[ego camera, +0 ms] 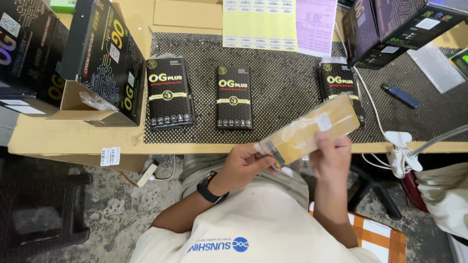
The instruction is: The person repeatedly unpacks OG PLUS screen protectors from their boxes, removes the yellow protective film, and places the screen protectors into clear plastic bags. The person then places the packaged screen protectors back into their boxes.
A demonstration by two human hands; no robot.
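Both hands hold one flat yellowish packet [312,129] in clear wrap, tilted over the front edge of the desk [73,139]. The left hand [243,163] pinches its lower end, fingers closed on it, a black watch [208,187] on that wrist; the right hand [331,153] grips the long side from below, fingers curled round it. The packet looks to be in the middle of being handled or opened rather than set down. Judging by this, the next move calls for a steady pinch at the left end while the right fingers work the wrap. On the dark mat [282,87] lie three stacks of black packets [234,97], an open black box [105,63] at left, sheets of yellow labels [258,24] behind, and a blue pen [399,95] at right.
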